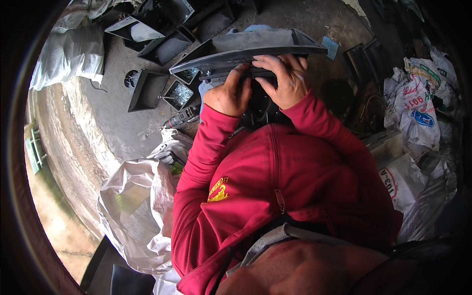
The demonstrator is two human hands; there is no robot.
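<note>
The long black trough-shaped part with flared ends (246, 44) stands just beyond the person's chest, its near edge at both hands. The left hand (228, 96) has its fingers bent close together against that edge; the right hand (287, 81) shows thumb and forefinger apart, though I cannot tell whether either is clamped on anything. Both ends reach past the hands, so an uneven hold could let the part tip; its left end might then knock the square black tray (172, 105) and spill the small shiny metal fasteners (181, 93) inside. Some fingertips are hidden, the part's underside support is mostly out of sight, and the dark shapes between the wrists (260, 105) are hard to make out.
</note>
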